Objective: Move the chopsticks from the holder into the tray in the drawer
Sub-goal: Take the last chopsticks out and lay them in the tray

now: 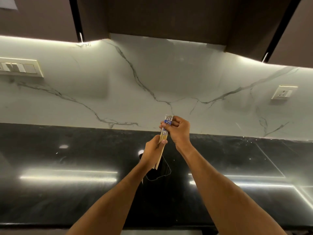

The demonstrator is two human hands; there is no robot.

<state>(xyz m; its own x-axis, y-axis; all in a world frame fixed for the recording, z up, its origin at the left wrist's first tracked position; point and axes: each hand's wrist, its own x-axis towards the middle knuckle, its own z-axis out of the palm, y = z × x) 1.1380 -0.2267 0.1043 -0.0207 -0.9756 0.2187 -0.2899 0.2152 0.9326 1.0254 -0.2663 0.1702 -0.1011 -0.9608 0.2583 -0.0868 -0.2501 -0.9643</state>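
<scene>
my left hand (152, 150) and right hand (179, 128) both grip the chopsticks (164, 133) above the holder (163, 172) at 6 o'clock. square the tips; keep the bundle tight.

The chopsticks (164, 138) stand in a bundle above the counter (67, 167), the right hand (179, 129) round their upper ends and the left hand (152, 150) round them lower down. The holder (160, 172) sits on the counter just beneath their tips. Behind the counter rises the wall (152, 73), with a switch plate (20, 67) at left, a socket (284, 92) at right, and cabinets (169, 16) overhead.
</scene>
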